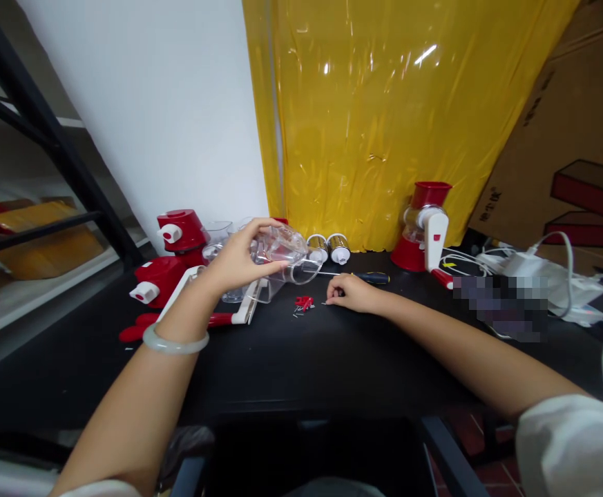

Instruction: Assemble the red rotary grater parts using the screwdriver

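Note:
My left hand (246, 257) is closed around a clear plastic grater body (285, 245), held tilted on its side above the table. Near the middle of the table, my right hand (351, 293) is low, with its fingers pinched on a tiny metal screw (324, 304). Just left of those fingertips lie small red plastic parts (304, 301) and several loose screws (298, 313). Behind my right hand rests a screwdriver (374, 277) with a black and yellow handle, its shaft pointing left.
Two metal grating drums (338, 248) lie at the back. An assembled red and white rotary grater (425, 228) stands back right, beside white cables and a power strip (539, 276). Red grater bases (164, 279) and a white crank handle (249, 307) crowd the left of the black table (322, 373).

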{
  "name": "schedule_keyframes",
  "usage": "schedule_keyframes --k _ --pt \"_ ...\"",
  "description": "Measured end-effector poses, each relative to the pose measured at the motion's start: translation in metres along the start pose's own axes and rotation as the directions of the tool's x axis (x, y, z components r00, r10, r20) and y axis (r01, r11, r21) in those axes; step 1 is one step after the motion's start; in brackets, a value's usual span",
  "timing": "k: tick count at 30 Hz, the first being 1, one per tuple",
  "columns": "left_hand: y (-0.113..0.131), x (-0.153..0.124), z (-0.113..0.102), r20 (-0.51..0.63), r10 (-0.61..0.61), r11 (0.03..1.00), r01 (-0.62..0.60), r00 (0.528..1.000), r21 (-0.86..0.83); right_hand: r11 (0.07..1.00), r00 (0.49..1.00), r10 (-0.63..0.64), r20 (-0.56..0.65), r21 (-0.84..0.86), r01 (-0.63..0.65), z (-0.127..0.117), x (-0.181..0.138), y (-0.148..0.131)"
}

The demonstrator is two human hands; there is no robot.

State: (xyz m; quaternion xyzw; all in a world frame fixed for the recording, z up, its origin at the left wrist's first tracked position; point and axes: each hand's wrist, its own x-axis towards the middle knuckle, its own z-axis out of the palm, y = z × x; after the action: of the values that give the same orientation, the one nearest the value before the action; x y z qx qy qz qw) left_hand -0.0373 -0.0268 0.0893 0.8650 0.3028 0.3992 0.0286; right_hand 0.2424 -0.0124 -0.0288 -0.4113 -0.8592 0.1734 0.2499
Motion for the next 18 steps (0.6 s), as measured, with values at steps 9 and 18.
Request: schedule_keyframes --k 9,18 --pt "-0.026 -0.017 0.027 -0.309 -0.083 0.997 0.077 0.948 -0.032 0.995 0.964 0.033 -0.263 0.095 -0.008 -0.015 0.028 -0.012" --pt "-0.006 -0.022 0.048 -0.315 0.062 0.987 -0.012 0.947 0.159 0.974 0.896 -0.216 -0.389 -0.023 0.224 -0.066 0.058 -0.101"
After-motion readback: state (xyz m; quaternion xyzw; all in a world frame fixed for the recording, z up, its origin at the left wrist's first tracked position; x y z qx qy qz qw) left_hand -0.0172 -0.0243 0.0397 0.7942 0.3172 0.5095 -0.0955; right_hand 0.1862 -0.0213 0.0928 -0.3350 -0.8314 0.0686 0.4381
